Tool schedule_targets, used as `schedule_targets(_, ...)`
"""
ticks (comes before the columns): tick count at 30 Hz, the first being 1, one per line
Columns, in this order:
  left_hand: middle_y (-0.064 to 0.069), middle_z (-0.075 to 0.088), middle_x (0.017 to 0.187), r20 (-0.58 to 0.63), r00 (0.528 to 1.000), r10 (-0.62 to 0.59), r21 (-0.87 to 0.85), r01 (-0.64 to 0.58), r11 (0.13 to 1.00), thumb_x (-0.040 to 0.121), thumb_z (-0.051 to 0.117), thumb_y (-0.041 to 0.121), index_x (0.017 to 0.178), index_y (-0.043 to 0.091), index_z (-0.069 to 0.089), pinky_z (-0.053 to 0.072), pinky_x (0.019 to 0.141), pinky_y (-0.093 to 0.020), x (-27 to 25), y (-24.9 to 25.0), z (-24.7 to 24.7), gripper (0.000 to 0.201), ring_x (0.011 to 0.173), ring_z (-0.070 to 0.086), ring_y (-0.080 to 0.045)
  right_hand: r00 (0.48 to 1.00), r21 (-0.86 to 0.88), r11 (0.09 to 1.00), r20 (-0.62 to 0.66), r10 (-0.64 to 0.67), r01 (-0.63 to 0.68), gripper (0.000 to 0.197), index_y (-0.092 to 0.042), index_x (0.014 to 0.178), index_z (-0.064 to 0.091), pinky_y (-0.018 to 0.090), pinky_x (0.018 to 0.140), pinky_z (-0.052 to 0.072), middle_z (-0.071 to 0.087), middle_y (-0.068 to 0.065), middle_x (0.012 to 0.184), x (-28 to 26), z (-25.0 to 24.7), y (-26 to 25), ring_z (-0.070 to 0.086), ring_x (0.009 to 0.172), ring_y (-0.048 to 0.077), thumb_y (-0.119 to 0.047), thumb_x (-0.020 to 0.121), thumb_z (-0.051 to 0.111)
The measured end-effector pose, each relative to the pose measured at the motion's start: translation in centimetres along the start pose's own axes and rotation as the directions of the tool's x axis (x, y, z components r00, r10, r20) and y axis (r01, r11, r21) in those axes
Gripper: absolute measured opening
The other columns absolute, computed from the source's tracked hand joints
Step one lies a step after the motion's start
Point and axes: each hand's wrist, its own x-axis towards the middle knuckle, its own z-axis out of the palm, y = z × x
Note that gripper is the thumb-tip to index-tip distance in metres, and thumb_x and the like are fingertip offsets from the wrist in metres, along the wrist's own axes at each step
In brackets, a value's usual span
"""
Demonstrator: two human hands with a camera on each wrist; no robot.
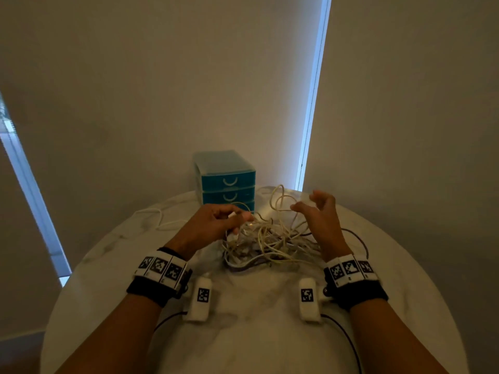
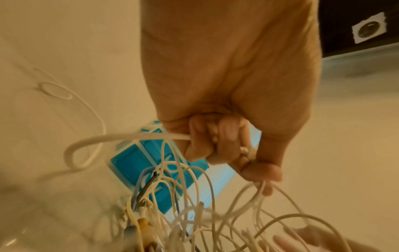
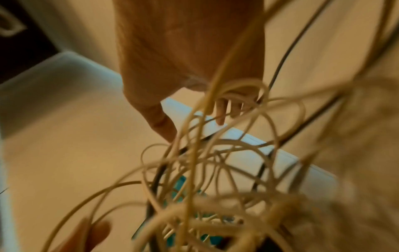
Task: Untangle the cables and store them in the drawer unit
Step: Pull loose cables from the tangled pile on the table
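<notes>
A tangle of white cables (image 1: 270,241) with a few dark strands lies in the middle of the round marble table (image 1: 256,346). Behind it stands the teal drawer unit (image 1: 228,182), all its drawers closed. My left hand (image 1: 235,217) is at the tangle's left edge. Its fingers curl round a thick white cable (image 2: 129,136) and its thumb pinches thinner strands. My right hand (image 1: 303,202) hovers at the tangle's right edge with fingers loosely spread. Raised loops (image 3: 244,92) drape over its fingers (image 3: 220,112). The drawer unit (image 2: 134,160) shows behind the tangle (image 2: 194,213).
One loose white cable (image 1: 159,217) trails across the table to the left of my left hand. A black cable (image 1: 359,238) curves along the table at the right. A wall and window blinds stand close behind the drawer unit.
</notes>
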Motion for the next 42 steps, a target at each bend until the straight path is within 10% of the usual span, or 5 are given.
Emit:
schedule_targets(6, -0.003, 0.061, 0.072, -0.217, 0.976, 0.001, -0.179, -0.041, 0.983, 0.104, 0.065, 0.038, 0.110, 0.019, 0.082, 0.033, 0.047, -0.014, 0.3, 0.0, 0.1, 0.026, 0.051, 0.047, 0.001, 0.862, -0.081, 0.889, 0.297, -0.411, 0.451, 0.029, -0.031, 0.127, 0.070, 0.021, 0.098, 0.056, 0.073, -0.017, 0.128, -4.1, 3.1, -2.7, 0.067, 0.120, 0.001, -0.026, 0.099, 0.077)
schedule_targets(16, -0.003, 0.079, 0.119, -0.236, 0.965, -0.116, -0.572, -0.041, 0.819, 0.110, 0.054, 0.034, 0.108, 0.016, 0.072, 0.023, 0.046, -0.019, 1.2, 0.8, 0.4, 0.025, 0.041, 0.025, -0.006, 0.888, -0.116, 0.909, 0.292, -0.355, 0.401, 0.023, -0.042, 0.116, 0.068, 0.033, 0.089, 0.060, 0.067, -0.018, 0.128, -3.4, 2.6, -0.2, 0.065, 0.117, 0.008, -0.027, 0.099, 0.074)
schedule_targets(21, -0.005, 0.077, 0.125, -0.203, 0.973, -0.113, -0.637, -0.044, 0.770, 0.110, 0.053, 0.034, 0.103, 0.017, 0.074, 0.023, 0.045, -0.019, 1.1, 0.7, -0.2, 0.028, 0.039, 0.025, -0.005, 0.908, -0.129, 0.956, 0.368, -0.201, 0.264, 0.036, -0.040, 0.109, 0.073, 0.035, 0.098, 0.055, 0.071, -0.017, 0.123, -4.2, 3.4, -0.6, 0.062, 0.121, 0.001, -0.070, 0.091, 0.067)
schedule_targets(31, -0.005, 0.079, 0.120, -0.202, 0.954, -0.221, -0.616, 0.052, 0.786, 0.107, 0.058, 0.036, 0.106, 0.014, 0.072, 0.027, 0.039, -0.015, 1.5, -0.6, -0.4, 0.026, 0.038, 0.026, -0.004, 0.955, 0.143, 0.952, 0.085, -0.285, 0.271, 0.014, -0.024, 0.106, 0.082, 0.032, 0.091, 0.058, 0.079, -0.012, 0.111, -4.2, 2.4, -2.4, 0.070, 0.109, 0.002, -0.032, 0.100, 0.073)
schedule_targets(42, 0.004, 0.080, 0.094, 0.028, 0.998, -0.064, -0.110, 0.067, 0.992, 0.099, 0.070, 0.046, 0.132, 0.045, 0.063, 0.040, 0.053, -0.013, 0.0, 1.1, 1.6, 0.033, 0.058, 0.058, 0.006, 0.916, 0.325, 0.925, 0.276, -0.290, 0.195, 0.025, -0.009, 0.119, 0.074, 0.044, 0.092, 0.059, 0.081, 0.009, 0.106, -5.2, 2.7, -4.3, 0.075, 0.103, 0.023, -0.026, 0.105, 0.063)
